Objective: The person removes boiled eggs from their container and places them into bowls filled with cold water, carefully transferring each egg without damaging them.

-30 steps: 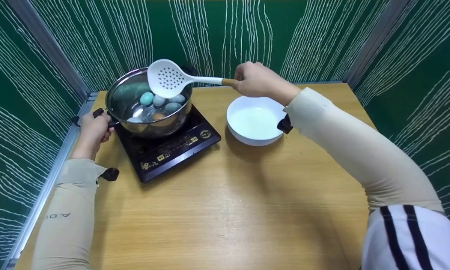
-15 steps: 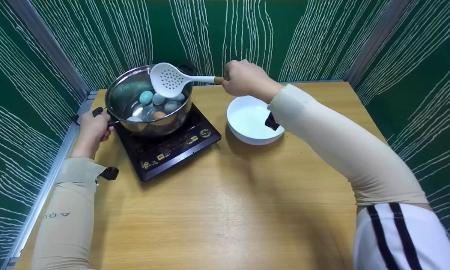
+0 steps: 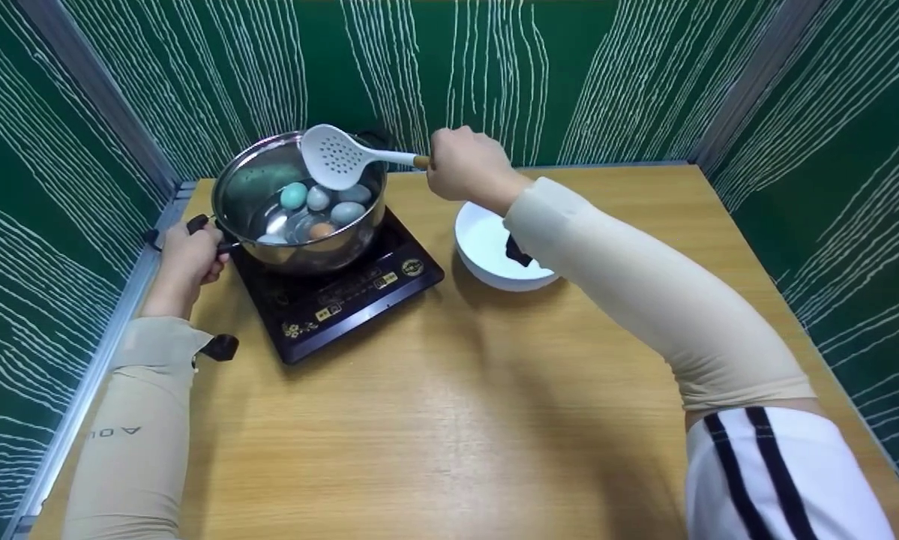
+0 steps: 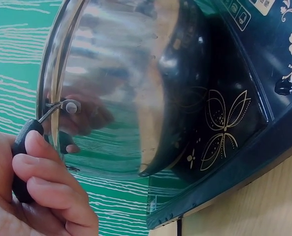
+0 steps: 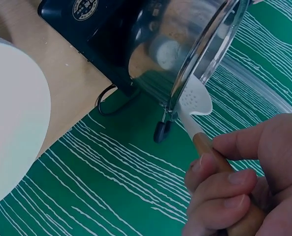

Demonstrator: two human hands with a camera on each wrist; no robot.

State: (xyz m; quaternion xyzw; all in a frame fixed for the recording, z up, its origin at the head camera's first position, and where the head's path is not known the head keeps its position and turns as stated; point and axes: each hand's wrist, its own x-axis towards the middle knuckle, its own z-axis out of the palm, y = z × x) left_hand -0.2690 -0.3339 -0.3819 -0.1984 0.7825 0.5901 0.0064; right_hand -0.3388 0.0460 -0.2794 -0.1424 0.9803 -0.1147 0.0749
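My left hand (image 3: 191, 255) grips the black side handle (image 4: 25, 142) of a steel pot (image 3: 310, 259), its fingers curled round it in the left wrist view. With my right hand (image 3: 470, 166) I hold a white slotted skimmer (image 3: 335, 156) by its wooden handle (image 5: 212, 155). The perforated head hangs tilted over the pot's back right part, with nothing on it. Several eggs lie in water in the pot: a turquoise egg (image 3: 293, 196), a brown egg (image 3: 321, 230) and pale bluish ones such as this egg (image 3: 347, 213).
The pot stands on a black induction cooker (image 3: 359, 300). To its right is a white bowl (image 3: 486, 255), partly hidden by my right forearm. The wooden table (image 3: 389, 435) meets green, white-streaked walls (image 3: 569, 75) at the back and sides. A black cable (image 5: 106, 101) runs behind the cooker.
My right hand has moved left, and its forearm now covers more of the bowl. The skimmer's head has shifted slightly and stays over the pot. The left hand keeps its place on the handle.
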